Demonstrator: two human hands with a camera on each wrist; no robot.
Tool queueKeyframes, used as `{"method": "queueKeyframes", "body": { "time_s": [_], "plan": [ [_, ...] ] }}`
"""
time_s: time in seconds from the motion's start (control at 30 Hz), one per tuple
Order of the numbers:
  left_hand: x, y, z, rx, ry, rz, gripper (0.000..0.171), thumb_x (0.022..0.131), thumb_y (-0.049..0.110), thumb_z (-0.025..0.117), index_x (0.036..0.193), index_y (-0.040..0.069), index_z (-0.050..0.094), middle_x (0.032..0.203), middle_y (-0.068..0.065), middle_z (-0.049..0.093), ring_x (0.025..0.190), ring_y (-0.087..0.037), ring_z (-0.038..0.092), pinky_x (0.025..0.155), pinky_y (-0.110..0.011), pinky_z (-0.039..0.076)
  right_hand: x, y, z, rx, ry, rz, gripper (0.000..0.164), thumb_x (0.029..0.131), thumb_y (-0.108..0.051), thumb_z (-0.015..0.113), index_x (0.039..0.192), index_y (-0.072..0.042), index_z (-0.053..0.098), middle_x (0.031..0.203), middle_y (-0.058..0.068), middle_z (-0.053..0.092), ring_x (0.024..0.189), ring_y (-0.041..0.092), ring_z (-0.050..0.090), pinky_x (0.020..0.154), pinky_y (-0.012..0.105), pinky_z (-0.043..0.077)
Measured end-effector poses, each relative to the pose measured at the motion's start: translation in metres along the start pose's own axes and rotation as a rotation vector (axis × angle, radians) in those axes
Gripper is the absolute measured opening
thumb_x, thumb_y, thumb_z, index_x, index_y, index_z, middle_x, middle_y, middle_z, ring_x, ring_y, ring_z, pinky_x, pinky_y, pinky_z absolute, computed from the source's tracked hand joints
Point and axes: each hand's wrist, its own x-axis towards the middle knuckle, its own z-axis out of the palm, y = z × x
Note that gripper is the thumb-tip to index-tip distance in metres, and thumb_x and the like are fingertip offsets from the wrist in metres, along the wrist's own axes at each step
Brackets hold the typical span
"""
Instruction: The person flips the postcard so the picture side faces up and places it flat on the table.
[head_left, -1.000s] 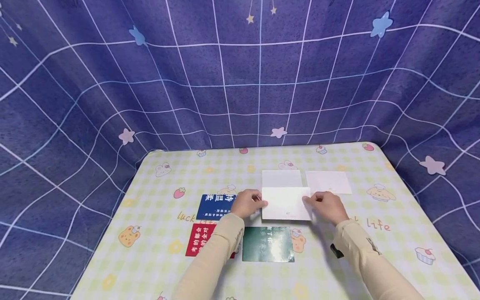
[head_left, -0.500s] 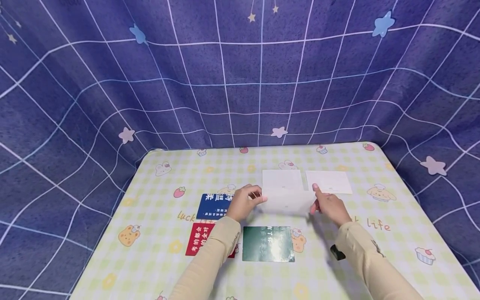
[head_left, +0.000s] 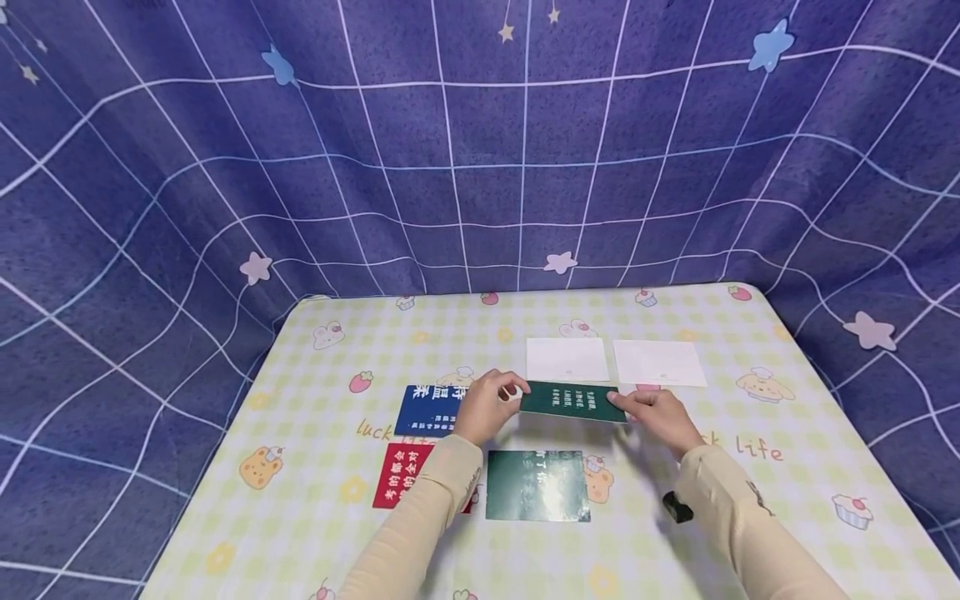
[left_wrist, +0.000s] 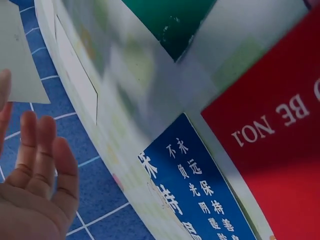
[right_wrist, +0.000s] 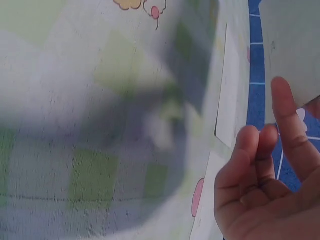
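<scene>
A dark green card (head_left: 573, 401) with pale printed characters is held up over the table by both hands. My left hand (head_left: 487, 407) pinches its left end between thumb and fingers. At its right end my right hand (head_left: 660, 419) pinches the corner, thumb on the printed face. Both wrist views show the card's white back (left_wrist: 20, 60), with the other fingers of each hand loosely extended below it. Just behind the held card, two white cards (head_left: 566, 359) (head_left: 660, 363) lie side by side on the table.
Another green card (head_left: 537, 487), glossy, lies in front of the hands. To the left are a blue card (head_left: 427, 411) and a red card (head_left: 397, 477), partly covered by the left arm. The checked tablecloth (head_left: 300, 500) meets a blue gridded curtain (head_left: 480, 192) at the back.
The held card has flipped from its white face to its green printed face. My right hand let go of one edge and regripped the card's right end.
</scene>
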Motion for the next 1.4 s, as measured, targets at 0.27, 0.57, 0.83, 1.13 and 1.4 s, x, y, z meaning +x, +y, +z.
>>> {"method": "queueKeyframes", "body": {
  "time_s": [0.27,0.57,0.83,1.13,1.4],
  "plan": [
    [0.002,0.001,0.000,0.095,-0.046,-0.154,0.020,0.086,0.022,0.082,0.103,0.015,0.073,0.089,0.000,0.064,0.077,-0.017,0.059,0.065,-0.033,0.048,0.004,-0.005,0.002,-0.012,0.062,-0.001,0.040,0.097,-0.043,0.067,0.084,-0.006,0.076,0.114,0.014,0.070,0.110,0.032,0.054,0.084,0.039,0.037],
    [0.003,-0.001,-0.003,0.025,-0.100,-0.148,0.015,0.097,0.012,0.064,0.106,0.008,0.075,0.094,-0.004,0.066,0.085,-0.020,0.062,0.077,-0.036,0.051,0.008,-0.008,0.005,-0.022,0.062,0.011,0.040,0.097,-0.044,0.067,0.093,-0.005,0.078,0.122,0.018,0.067,0.112,0.034,0.054,0.083,0.040,0.039],
    [0.003,0.003,-0.003,0.075,-0.059,-0.213,0.025,0.097,0.035,0.070,0.092,0.011,0.073,0.087,0.001,0.063,0.076,-0.015,0.056,0.071,-0.033,0.048,0.008,-0.012,0.013,-0.062,0.067,-0.026,0.039,0.097,-0.042,0.067,0.090,-0.006,0.078,0.110,0.014,0.069,0.098,0.029,0.055,0.075,0.036,0.039],
    [0.002,0.001,-0.002,0.212,-0.008,-0.262,0.027,0.091,0.039,0.076,0.082,0.015,0.068,0.077,0.003,0.056,0.065,-0.012,0.050,0.057,-0.029,0.041,0.012,-0.015,0.024,-0.162,0.093,-0.064,0.036,0.097,-0.039,0.067,0.083,-0.007,0.076,0.095,0.008,0.071,0.086,0.024,0.056,0.073,0.034,0.039],
    [0.000,-0.005,0.001,0.269,0.003,-0.315,0.034,0.089,0.040,0.078,0.072,0.017,0.061,0.072,0.002,0.055,0.060,-0.014,0.049,0.053,-0.031,0.039,0.014,-0.017,0.035,-0.222,0.087,-0.050,0.035,0.095,-0.038,0.068,0.077,-0.009,0.073,0.081,0.004,0.070,0.073,0.021,0.053,0.068,0.034,0.037]
  ]
}}
